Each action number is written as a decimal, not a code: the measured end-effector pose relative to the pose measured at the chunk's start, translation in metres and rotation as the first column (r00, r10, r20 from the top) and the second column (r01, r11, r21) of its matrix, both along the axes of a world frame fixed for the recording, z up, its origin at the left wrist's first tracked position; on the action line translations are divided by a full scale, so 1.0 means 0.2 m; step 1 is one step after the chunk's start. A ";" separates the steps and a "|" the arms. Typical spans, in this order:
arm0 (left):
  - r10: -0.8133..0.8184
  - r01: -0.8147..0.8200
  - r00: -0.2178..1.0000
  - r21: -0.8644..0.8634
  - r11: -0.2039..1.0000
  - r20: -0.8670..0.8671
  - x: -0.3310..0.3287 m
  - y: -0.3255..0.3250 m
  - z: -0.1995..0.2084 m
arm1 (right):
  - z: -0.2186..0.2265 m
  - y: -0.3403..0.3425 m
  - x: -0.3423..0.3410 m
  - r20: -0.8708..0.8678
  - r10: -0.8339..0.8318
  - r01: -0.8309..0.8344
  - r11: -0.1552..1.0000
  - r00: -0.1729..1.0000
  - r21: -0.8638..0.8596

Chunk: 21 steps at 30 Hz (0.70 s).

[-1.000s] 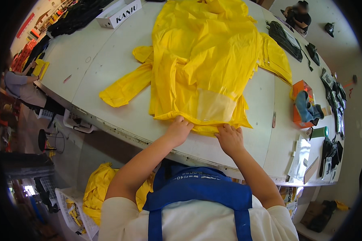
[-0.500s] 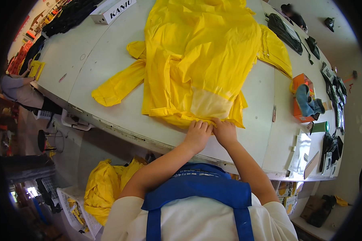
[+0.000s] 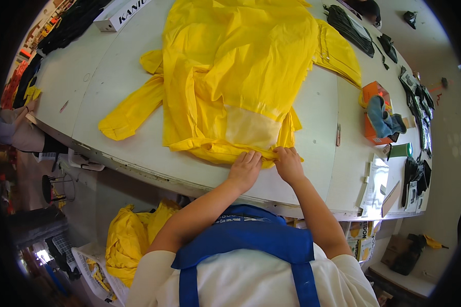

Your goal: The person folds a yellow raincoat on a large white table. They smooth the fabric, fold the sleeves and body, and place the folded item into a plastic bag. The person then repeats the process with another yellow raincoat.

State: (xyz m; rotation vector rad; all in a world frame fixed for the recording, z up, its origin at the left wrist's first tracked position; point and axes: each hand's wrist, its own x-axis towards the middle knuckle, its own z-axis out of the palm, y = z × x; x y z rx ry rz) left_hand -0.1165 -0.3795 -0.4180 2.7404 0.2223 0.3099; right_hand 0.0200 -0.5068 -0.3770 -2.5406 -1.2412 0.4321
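A yellow raincoat [image 3: 241,61] lies spread on the pale work table [image 3: 322,123], its bottom edge toward me and a whitish rectangular patch [image 3: 251,126] near that edge. One sleeve sticks out to the left, the other to the far right. My left hand [image 3: 245,170] is closed on the rolled-up hem of the raincoat, fingertips over the fold. Close beside it on the right, my right hand [image 3: 289,165] pinches the same hem near its right corner. The fingers cover the gripped cloth, and my thumbs are mostly hidden.
On the right stand an orange box [image 3: 376,128] with blue-grey cloth, a green roll [image 3: 400,150] and packaged dark items [image 3: 417,97]. A white box [image 3: 119,15] sits far left. Yellow fabric [image 3: 128,240] fills a white basket below the table edge. Another person [image 3: 23,130] works at left.
My hands have moved slightly apart along the hem, the right one toward the corner. The whole view has shifted, so the table and raincoat appear further left.
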 end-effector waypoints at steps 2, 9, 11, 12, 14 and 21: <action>-0.012 0.014 1.000 -0.072 0.997 0.027 0.01 -0.01 -0.02 | 0.00 -0.03 0.05 -0.159 -0.011 0.013 1.000 0.987 0.012; 0.087 -0.098 0.995 -0.237 0.967 -0.058 0.04 0.00 0.15 | -0.04 0.00 0.04 -0.880 -0.171 0.496 0.864 0.443 0.083; 0.145 -0.193 0.977 -0.366 0.910 -0.156 0.08 0.02 0.17 | 0.04 0.02 0.02 -0.910 -0.137 0.518 0.850 0.392 0.095; 0.158 -0.233 0.967 -0.438 0.868 -0.202 0.10 0.03 0.16 | 0.08 0.02 0.00 -0.923 -0.121 0.535 0.839 0.366 0.102; 0.161 -0.272 0.955 -0.517 0.811 -0.250 0.11 0.04 0.15 | 0.02 -0.01 0.00 -0.872 -0.118 0.478 0.867 0.476 0.144; 0.252 -0.216 0.967 -0.431 0.876 0.028 0.05 -0.03 0.13 | 0.23 0.04 -0.12 0.271 0.217 -0.280 0.934 0.938 0.220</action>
